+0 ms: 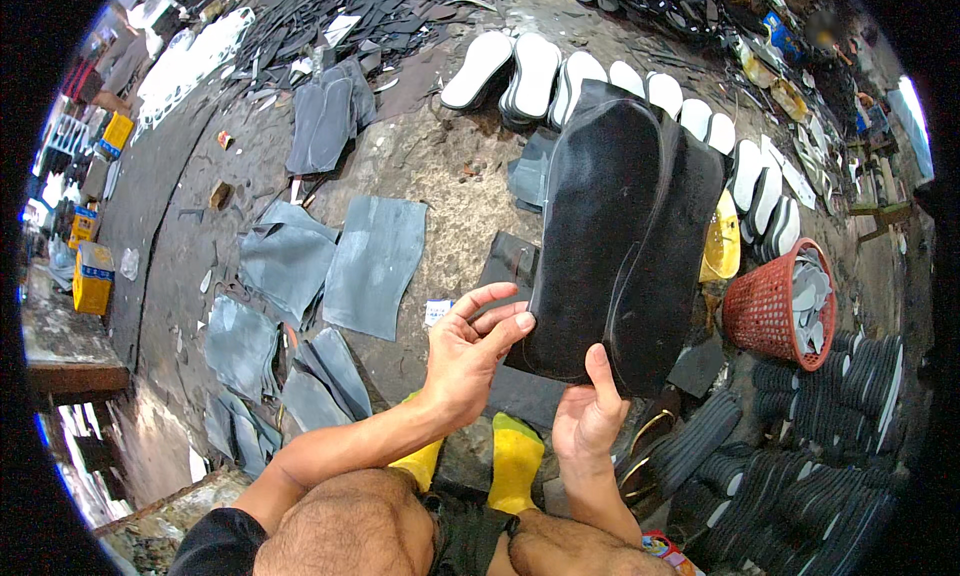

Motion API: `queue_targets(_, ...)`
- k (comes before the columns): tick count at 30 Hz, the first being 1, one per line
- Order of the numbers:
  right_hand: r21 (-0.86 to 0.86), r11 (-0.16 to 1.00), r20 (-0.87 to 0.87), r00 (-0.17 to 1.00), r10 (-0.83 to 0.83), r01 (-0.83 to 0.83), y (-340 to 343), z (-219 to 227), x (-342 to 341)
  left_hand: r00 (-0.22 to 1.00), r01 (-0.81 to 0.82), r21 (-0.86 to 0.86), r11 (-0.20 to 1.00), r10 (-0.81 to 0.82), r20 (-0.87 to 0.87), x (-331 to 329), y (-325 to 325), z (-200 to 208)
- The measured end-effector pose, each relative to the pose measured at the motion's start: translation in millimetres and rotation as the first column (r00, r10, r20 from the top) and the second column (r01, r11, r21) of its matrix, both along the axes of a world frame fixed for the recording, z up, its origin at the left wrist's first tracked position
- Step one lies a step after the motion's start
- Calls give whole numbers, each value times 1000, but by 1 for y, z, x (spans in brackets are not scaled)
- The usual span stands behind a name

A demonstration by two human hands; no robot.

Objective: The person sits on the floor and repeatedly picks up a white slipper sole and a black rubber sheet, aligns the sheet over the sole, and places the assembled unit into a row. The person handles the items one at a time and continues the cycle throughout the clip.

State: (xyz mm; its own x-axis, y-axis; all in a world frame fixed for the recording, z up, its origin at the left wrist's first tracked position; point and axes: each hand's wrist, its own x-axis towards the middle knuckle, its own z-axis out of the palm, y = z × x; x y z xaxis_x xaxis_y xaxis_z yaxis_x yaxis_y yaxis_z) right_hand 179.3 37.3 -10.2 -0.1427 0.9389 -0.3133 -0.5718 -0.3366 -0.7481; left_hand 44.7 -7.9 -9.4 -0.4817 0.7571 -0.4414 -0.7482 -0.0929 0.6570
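Note:
A black sheet, rubbery in look, is held up in front of me, with pale curved lines like sole outlines across it. My left hand pinches its lower left edge between thumb and fingers. At the bottom edge my right hand grips it, thumb on the face and fingers hidden behind. Beneath the sheet, a smaller dark piece lies on the ground, partly covered. My feet, in yellow socks, are just below the hands.
Grey sheets lie in piles on the left. White-topped soles curve in stacks around the far side and right. A red basket holds grey scraps. Stacks of dark soles fill the lower right; dark offcuts cover the far ground.

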Motion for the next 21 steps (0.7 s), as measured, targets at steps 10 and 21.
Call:
queue_targets(10, -77, 995, 36, 997, 64, -62, 2, 14, -10, 995, -33, -24, 999, 31, -91, -5, -2, -5)
queue_targets(21, -58, 996, 173, 983, -61, 72, -2, 4, -19, 937, 338, 87, 937, -326, -127, -14, -10, -8)
